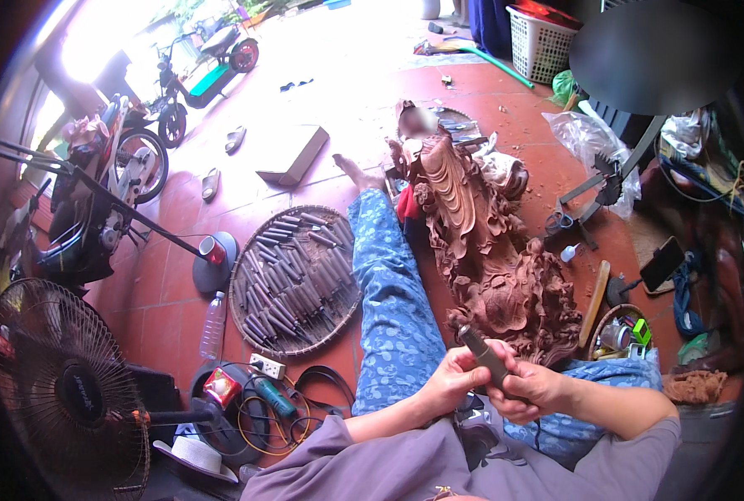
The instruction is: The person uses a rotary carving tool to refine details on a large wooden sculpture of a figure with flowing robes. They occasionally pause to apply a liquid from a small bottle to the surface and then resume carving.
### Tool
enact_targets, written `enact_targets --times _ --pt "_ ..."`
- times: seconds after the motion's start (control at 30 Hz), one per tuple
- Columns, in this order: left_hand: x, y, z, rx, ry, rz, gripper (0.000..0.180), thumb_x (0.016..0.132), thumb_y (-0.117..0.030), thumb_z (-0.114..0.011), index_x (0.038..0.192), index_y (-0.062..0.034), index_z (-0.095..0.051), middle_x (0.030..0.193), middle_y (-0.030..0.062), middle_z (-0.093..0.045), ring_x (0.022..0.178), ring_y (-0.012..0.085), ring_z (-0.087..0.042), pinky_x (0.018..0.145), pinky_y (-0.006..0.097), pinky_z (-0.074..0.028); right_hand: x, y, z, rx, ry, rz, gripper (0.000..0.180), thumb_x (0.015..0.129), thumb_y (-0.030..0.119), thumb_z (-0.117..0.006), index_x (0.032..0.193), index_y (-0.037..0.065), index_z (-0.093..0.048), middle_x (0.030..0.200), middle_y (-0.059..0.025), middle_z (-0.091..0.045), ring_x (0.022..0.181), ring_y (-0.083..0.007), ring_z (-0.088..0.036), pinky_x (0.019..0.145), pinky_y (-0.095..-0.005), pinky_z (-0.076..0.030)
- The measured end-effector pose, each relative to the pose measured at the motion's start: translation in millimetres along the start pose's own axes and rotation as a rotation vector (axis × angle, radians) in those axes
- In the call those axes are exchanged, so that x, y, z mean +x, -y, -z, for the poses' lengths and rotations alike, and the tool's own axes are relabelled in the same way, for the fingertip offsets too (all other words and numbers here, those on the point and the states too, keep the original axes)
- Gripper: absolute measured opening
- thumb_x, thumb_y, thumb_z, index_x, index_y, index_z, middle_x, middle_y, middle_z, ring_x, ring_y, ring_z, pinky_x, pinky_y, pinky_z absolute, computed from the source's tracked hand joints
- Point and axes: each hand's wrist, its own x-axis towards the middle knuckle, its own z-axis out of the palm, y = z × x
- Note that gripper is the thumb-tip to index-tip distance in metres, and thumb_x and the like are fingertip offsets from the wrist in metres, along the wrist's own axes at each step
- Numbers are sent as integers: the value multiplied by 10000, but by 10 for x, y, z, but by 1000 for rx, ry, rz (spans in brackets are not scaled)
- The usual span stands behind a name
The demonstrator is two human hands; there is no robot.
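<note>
In front of my body both hands are closed around a dark cylindrical handpiece with a narrower metal nose, like that of a rotary carving tool [484, 357]. My left hand [459, 376] has its fingers round the middle, close to the nose. My right hand [526, 386] grips the rear part. Whether a bit sits in the nose is too small to tell. Just beyond the hands lies a large reddish-brown wood carving [489, 250], a robed figure with a deeply cut base, between my outstretched legs in patterned blue trousers [397, 309].
Left of my leg, a round woven tray [251, 321] holds many chisel-like tools. A fan [75, 392], a power strip [268, 366], cords and a bottle [213, 326] stand nearer left. At right are a wooden stick [595, 302], a phone on a stand [662, 263] and a small basket [616, 316].
</note>
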Motion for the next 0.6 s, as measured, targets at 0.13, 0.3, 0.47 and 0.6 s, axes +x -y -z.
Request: enact_targets --times 0.13,0.3,0.47,0.6 --pt "-18 -20 -56 111 -216 43 357 817 -200 -656 1104 -22 -543 1031 50 -574 971 145 -546 862 303 -435 84 64 -119 -575 -439 356 258 816 245 -670 905 28 -564 642 43 -530 625 -20 -470 543 -206 -393" --pt "120 -541 92 1065 -95 63 317 852 -164 -609 1124 -10 -557 1053 72 -593 998 147 -543 873 306 -428 60 130 -88 -384 -490 271 249 843 273 -632 928 55 -549 605 36 -500 490 -33 -451 420 -206 -357" --pt "204 -1785 -466 738 107 -346 383 932 -309 -423 1054 18 -582 1011 89 -531 941 159 -485 829 303 -370 122 84 142 -268 -596 258 300 857 336 -601 783 67 -488 563 19 -473 415 -51 -431 366 -200 -346" --pt "53 -2243 -1237 684 584 -328 364 919 -309 -442 1040 5 -580 1005 85 -535 941 158 -486 824 306 -374 178 93 90 -293 -571 198 287 859 314 -602 778 66 -484 561 15 -475 406 -54 -430 362 -204 -344"
